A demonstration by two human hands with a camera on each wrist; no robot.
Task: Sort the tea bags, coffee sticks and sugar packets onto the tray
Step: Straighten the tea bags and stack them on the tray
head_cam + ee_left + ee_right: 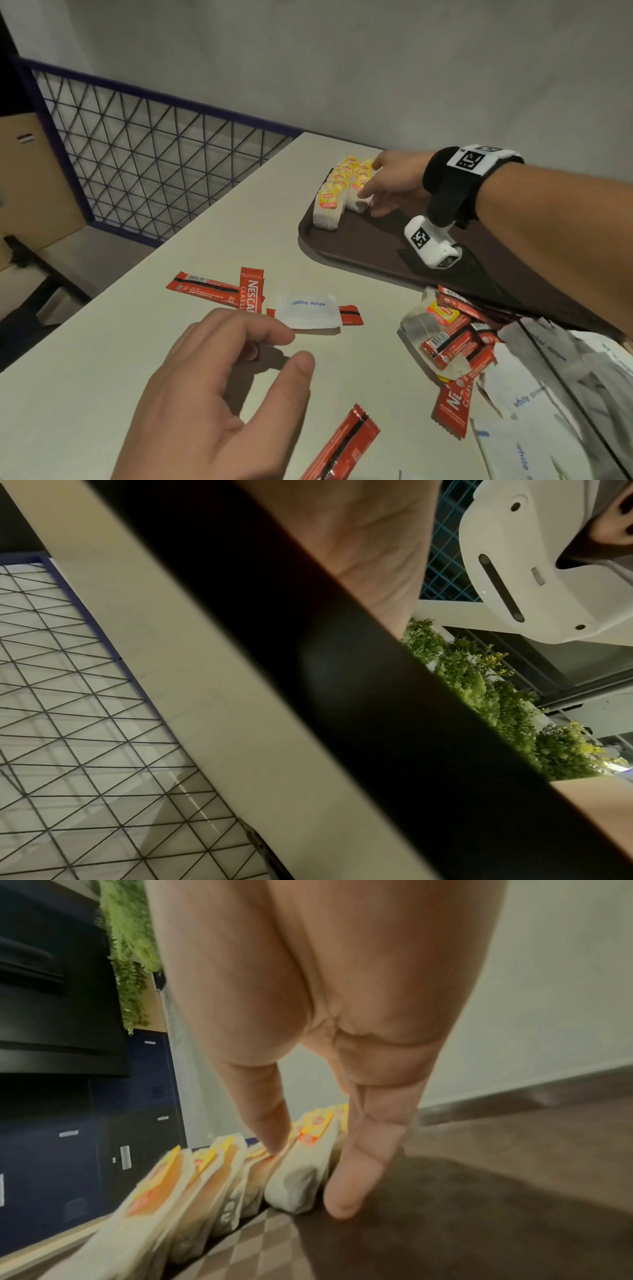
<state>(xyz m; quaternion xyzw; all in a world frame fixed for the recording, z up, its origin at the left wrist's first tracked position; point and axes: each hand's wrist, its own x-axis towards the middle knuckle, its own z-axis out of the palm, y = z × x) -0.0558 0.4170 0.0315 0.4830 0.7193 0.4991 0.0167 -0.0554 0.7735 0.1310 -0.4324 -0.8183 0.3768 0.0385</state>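
Observation:
Yellow-tagged tea bags (330, 202) stand in rows at the far left corner of the brown tray (359, 246). My right hand (371, 195) reaches into the rows. In the right wrist view this hand (308, 1175) pinches one tea bag (294, 1185) between thumb and fingers at the end of a row. My left hand (291, 349) hovers open and holds nothing, just above the table in front of a white sugar packet (308, 310) and red coffee sticks (251, 291). Another coffee stick (342, 442) lies nearer me. The left wrist view shows only palm and table edge.
A mixed pile of coffee sticks, one tea bag (442, 313) and sugar packets (524, 397) lies at the right, against the tray's near edge. The table (171, 342) drops off along its left side. A wire mesh railing (137, 164) stands beyond it.

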